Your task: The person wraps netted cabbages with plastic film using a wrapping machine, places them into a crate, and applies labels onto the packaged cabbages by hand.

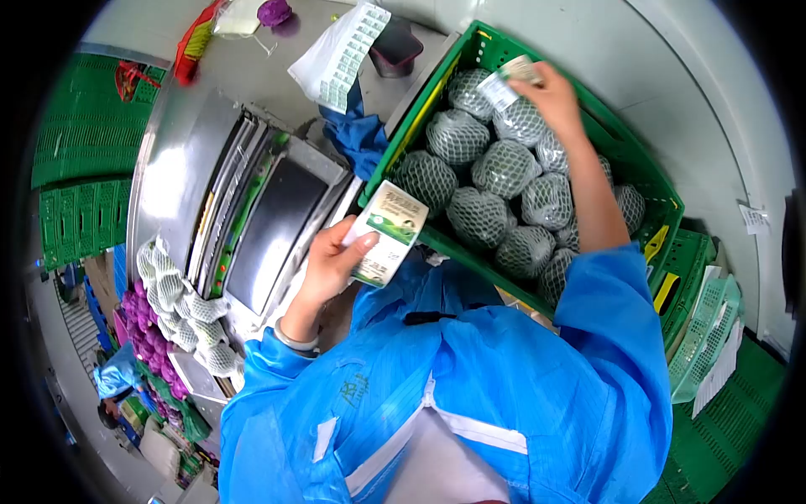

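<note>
My left hand (329, 262) grips a stack of white and green printed labels (391, 220) in front of my body, the thumb pressed on top. Over the far end of a green plastic crate (470, 267), my right hand (550, 99) pinches a small white label (499, 91), which lies against or just above one of the wrapped items. Several round, dark green items (505, 168) in white foam netting and clear film fill the crate. Their exact kind is hidden by the wrapping.
Left of the crate stands a metal wrapping machine (273, 235) with a dark plate. Beyond it lie a label sheet (340, 55), a dark container (396, 48) and a blue cloth (357, 139). White foam nets (189, 315) hang at left. More green crates (84, 214) are stacked farther left.
</note>
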Demonstrator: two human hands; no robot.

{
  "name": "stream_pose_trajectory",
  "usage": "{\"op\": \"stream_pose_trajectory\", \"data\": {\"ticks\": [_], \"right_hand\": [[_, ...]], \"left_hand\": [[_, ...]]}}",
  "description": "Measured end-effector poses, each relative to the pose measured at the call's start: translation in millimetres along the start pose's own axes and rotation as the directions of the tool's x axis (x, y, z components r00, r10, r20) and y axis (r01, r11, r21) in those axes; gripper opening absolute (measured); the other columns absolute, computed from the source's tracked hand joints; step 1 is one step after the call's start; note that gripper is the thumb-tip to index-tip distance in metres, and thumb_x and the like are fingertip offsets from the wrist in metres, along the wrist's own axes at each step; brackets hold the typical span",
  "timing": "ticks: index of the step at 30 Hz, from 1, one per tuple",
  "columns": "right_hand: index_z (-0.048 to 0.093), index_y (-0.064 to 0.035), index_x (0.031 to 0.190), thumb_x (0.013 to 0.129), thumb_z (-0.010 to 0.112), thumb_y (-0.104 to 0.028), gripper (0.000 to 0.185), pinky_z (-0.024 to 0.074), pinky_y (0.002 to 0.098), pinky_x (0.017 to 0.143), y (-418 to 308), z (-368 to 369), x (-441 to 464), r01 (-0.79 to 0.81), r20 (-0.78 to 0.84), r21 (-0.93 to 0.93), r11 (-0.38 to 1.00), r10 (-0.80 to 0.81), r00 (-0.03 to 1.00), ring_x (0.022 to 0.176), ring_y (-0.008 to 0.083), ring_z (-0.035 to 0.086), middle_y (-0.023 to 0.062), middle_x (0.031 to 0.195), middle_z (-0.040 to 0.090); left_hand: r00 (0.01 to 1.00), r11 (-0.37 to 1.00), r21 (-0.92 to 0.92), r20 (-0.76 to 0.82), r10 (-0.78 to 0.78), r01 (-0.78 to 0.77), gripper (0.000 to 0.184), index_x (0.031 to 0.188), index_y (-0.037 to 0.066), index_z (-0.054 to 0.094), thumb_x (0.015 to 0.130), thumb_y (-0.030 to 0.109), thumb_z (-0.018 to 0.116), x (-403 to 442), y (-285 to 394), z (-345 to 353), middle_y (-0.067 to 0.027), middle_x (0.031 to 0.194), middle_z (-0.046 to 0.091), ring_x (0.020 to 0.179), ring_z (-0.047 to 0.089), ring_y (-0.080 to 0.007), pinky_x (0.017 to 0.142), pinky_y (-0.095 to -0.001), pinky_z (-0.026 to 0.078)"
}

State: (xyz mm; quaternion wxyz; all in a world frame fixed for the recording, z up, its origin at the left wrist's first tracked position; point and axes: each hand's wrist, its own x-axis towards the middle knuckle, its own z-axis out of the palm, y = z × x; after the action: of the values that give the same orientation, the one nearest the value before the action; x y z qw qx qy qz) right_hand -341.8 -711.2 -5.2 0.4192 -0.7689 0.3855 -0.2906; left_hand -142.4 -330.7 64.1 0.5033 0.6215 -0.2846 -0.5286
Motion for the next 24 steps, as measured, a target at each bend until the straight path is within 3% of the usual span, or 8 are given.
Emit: {"op": "stream_pose_trajectory", "data": {"ticks": [3, 6, 9, 11, 15, 19, 21, 24], "right_hand": [[0.065, -0.0049, 0.108, 0.077, 0.080, -0.040, 0.049, 0.0523, 0.0375, 0.078, 72, 59, 41, 0.009, 0.195, -0.207, 0.978, 0.032, 0.980, 0.086, 0.0279, 0.068, 0.0159, 0.099, 0.071], [0.063, -0.0056, 0.112, 0.079, 0.077, -0.038, 0.048, 0.0522, 0.0454, 0.083, 44, 79, 38, -0.100, -0.008, -0.724, 0.683, 0.137, 0.990, 0.098, 0.0335, 0.065, 0.0137, 0.106, 0.070], [0.065, -0.0039, 0.111, 0.082, 0.074, -0.035, 0.043, 0.0518, 0.0444, 0.086, 44, 81, 23, 0.164, -0.005, -0.737, 0.656, -0.248, 0.969, 0.111, 0.0338, 0.061, 0.0122, 0.117, 0.067], [0.070, -0.0028, 0.110, 0.085, 0.072, -0.036, 0.042, 0.0511, 0.0432, 0.090, 68, 95, 4, 0.333, 0.192, -0.544, 0.770, -0.272, 0.943, 0.111, 0.0345, 0.060, 0.0150, 0.120, 0.065], [0.069, -0.0016, 0.107, 0.094, 0.063, -0.042, 0.043, 0.0512, 0.0307, 0.081, -65, 84, -50, -0.193, 0.395, 0.357, 0.914, 0.039, 0.918, 0.086, 0.0160, 0.066, 0.0072, 0.094, 0.071], [0.065, -0.0003, 0.097, 0.089, 0.072, -0.018, 0.020, 0.0511, 0.0303, 0.066, -126, 72, -107, -0.096, 0.344, 0.249, 0.964, 0.005, 0.939, 0.074, 0.0155, 0.067, 0.0096, 0.083, 0.070], [0.063, 0.0000, 0.092, 0.088, 0.071, -0.016, 0.019, 0.0491, 0.0327, 0.059, -129, 77, -128, 0.024, 0.239, 0.229, 0.973, -0.080, 0.968, 0.065, 0.0209, 0.066, 0.0125, 0.076, 0.067], [0.065, -0.0002, 0.092, 0.087, 0.071, -0.013, 0.015, 0.0485, 0.0357, 0.058, -136, 80, -151, 0.063, 0.109, 0.124, 0.990, -0.077, 0.991, 0.065, 0.0287, 0.064, 0.0141, 0.075, 0.064]], "left_hand": [[0.995, 0.995, -0.063, 0.045, 0.086, -0.083, 0.022, 0.110, -0.001, 0.064, 0.098, 0.017, 0.063, 33, 0, 7, -0.0013, 0.091, 0.068, 0.082, 0.059, -0.0062, 0.073, -0.0231, 0.048], [0.997, 0.991, -0.107, 0.021, 0.079, -0.076, 0.023, 0.110, -0.001, 0.064, 0.098, 0.018, 0.063, 55, -7, 5, -0.0021, 0.091, 0.068, 0.081, 0.060, -0.0068, 0.072, -0.0236, 0.048], [0.994, 0.992, -0.074, 0.028, 0.104, -0.102, 0.022, 0.109, -0.001, 0.064, 0.098, 0.019, 0.063, 66, -10, 1, -0.0027, 0.091, 0.068, 0.081, 0.060, -0.0070, 0.071, -0.0244, 0.049], [0.995, 0.994, -0.046, 0.038, 0.096, -0.094, 0.022, 0.108, -0.002, 0.064, 0.098, 0.018, 0.063, 70, -14, 0, -0.0030, 0.090, 0.068, 0.080, 0.060, -0.0072, 0.071, -0.0246, 0.049], [0.974, 0.980, 0.030, 0.121, 0.189, -0.194, 0.023, 0.109, -0.002, 0.063, 0.098, 0.018, 0.062, 79, -9, 2, -0.0043, 0.089, 0.069, 0.079, 0.060, -0.0078, 0.070, -0.0253, 0.048], [0.941, 0.940, 0.156, 0.208, 0.268, -0.302, 0.021, 0.110, -0.001, 0.063, 0.096, 0.013, 0.065, 84, -1, 5, -0.0072, 0.107, 0.066, 0.094, 0.060, -0.0100, 0.079, -0.0244, 0.047], [0.977, 0.953, -0.268, 0.119, 0.178, -0.141, 0.016, 0.107, 0.000, 0.064, 0.092, 0.007, 0.068, 79, 12, 23, -0.0042, 0.100, 0.064, 0.088, 0.058, -0.0091, 0.076, -0.0229, 0.045], [0.994, 0.997, 0.004, 0.069, 0.081, -0.082, 0.010, 0.085, 0.002, 0.061, 0.090, 0.006, 0.070, 79, -8, 12, -0.0057, 0.090, 0.064, 0.081, 0.056, -0.0082, 0.069, -0.0252, 0.044]]}}
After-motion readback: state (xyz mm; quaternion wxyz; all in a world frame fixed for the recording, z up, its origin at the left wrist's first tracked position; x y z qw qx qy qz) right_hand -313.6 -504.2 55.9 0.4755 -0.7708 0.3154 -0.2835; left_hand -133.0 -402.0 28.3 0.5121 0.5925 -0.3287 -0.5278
